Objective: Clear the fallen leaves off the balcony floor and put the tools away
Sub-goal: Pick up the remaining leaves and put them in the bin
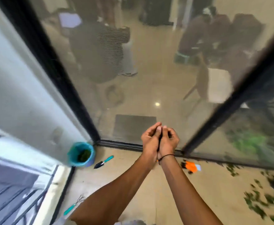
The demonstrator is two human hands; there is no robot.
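The fallen leaves (259, 203) lie scattered across the balcony floor (173, 192) at the lower right of the frame, with a dark clump among them near the right edge. A further portion of green matter sits inside the blue bucket (81, 154) at the lower left of centre, against the corner of the door frame. Judgement: collection is partly done; the larger share of leaves remains on the floor.

Tools are not yet stored. The trowel (103, 161), teal handle and dark blade, lies on the floor just right of the bucket. The hand rake (74, 205), also teal-handled, lies at the lower left, partly hidden behind my left forearm. An orange item (191, 166), possibly a glove, lies on the floor right of my wrists, near the door track.

My left hand (151, 140) and right hand (168, 141) are raised at frame centre, pressed together along their inner edges. The fingers of both curl inward and meet at the tips. No object is visible between them; I cannot tell whether either grip encloses anything. A dark band circles my right wrist.

Beyond the hands, the mesh screen door (133, 70) fills the upper frame, with a blurred room behind it.

Remaining, as judged: gather the leaves at lower right, deposit them, then put away the trowel and hand rake.
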